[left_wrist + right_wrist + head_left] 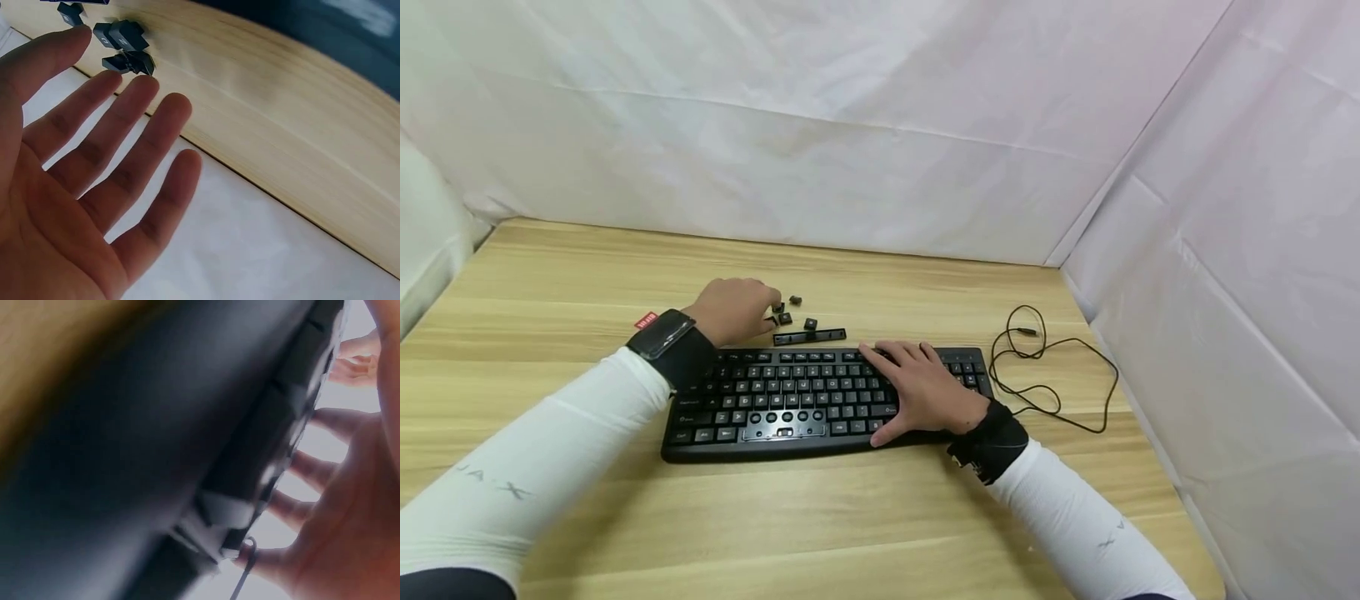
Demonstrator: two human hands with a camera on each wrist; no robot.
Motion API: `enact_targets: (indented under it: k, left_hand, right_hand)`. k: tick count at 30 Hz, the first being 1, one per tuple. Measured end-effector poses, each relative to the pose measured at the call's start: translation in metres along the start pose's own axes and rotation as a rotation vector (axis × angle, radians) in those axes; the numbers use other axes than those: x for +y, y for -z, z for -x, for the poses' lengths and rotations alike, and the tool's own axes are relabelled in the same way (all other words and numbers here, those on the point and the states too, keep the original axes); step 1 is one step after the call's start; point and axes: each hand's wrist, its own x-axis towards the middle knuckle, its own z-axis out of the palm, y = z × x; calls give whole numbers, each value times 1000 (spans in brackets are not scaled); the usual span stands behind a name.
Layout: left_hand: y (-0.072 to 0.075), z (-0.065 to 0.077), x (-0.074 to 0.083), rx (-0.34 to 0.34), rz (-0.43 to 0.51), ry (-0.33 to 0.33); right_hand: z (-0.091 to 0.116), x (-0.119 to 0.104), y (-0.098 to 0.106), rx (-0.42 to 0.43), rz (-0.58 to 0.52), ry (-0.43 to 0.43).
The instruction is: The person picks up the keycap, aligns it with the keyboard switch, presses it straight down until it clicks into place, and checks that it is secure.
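Observation:
A black keyboard [850, 392] lies on the wooden table; its space bar slot [785, 425] is bare, with several round sockets showing just above. Behind it rests the loose space bar [809, 337], and several small black keycaps [785, 318] are scattered nearby. My left hand [733, 310] is at these keycaps, fingers extended and loosely bent. The left wrist view has its fingertips close by a cluster of keycaps [122, 35]; whether they touch cannot be told. My right hand [925, 387] rests spread on the keyboard's right part, thumb at the front edge.
The thin black cable [1108, 392] loops on the table right of the keyboard. White cloth [820, 125] hangs behind the table and along its right side. A small red label [646, 320] shows beside the left wrist strap [673, 346].

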Motion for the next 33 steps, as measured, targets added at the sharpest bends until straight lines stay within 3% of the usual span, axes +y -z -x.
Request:
enact_targets:
  k: [8, 19, 26, 33]
  left_hand:
    - [-3, -1, -11, 1, -13, 21]
    - [-20, -22, -18, -6, -59, 36]
    - [-6, -15, -11, 24, -69, 26]
    - [8, 2, 9, 58, -39, -14]
  right_hand:
    - [-22, -19, 12, -85, 29, -48]
    - [-30, -34, 23, -162, 23, -135]
    - [-28, -33, 24, -146, 56, -106]
    - [-20, -32, 26, -150, 43, -102]
